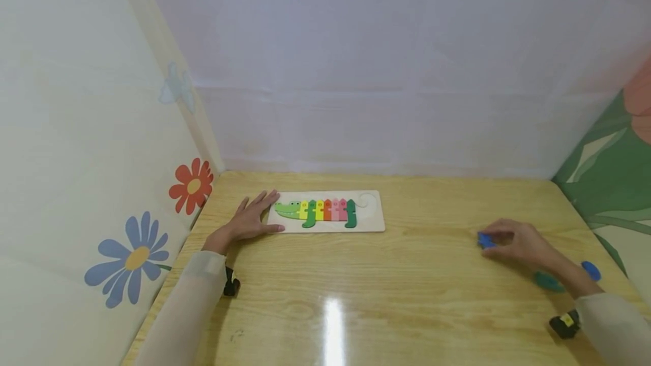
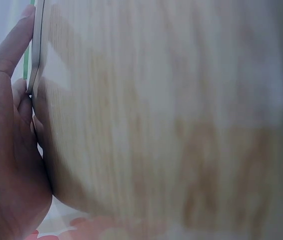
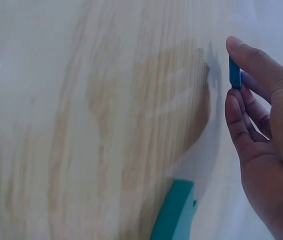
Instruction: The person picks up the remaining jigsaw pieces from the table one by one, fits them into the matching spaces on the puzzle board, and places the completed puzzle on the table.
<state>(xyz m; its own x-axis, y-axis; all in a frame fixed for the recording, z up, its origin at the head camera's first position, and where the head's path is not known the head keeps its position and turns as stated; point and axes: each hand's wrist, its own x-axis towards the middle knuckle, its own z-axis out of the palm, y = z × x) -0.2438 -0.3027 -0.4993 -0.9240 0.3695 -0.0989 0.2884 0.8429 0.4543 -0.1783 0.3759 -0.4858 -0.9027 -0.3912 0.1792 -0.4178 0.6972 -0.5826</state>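
A white puzzle board [image 1: 373, 222] lies toward the back left of the table, holding a row of coloured pieces that form a crocodile [image 1: 325, 210]. At its right end a curled tail-shaped recess shows bare. My left hand [image 1: 249, 220] rests at the board's left end, fingers and thumb spread along its edges; in the left wrist view the hand [image 2: 6, 130] lies against the board's side. Off to the right, my right hand [image 1: 519, 242] pinches a small blue puzzle piece [image 1: 485, 240] between thumb and fingers. The right wrist view has this blue piece [image 3: 235, 73] edge-on above the table.
Under the right forearm lies a green puzzle piece [image 1: 548, 281], with a blue piece [image 1: 591, 270] just beyond it. The wooden table [image 1: 407, 298] meets a white cloth wall [image 1: 356, 72] at the back and flower-printed panels on both sides.
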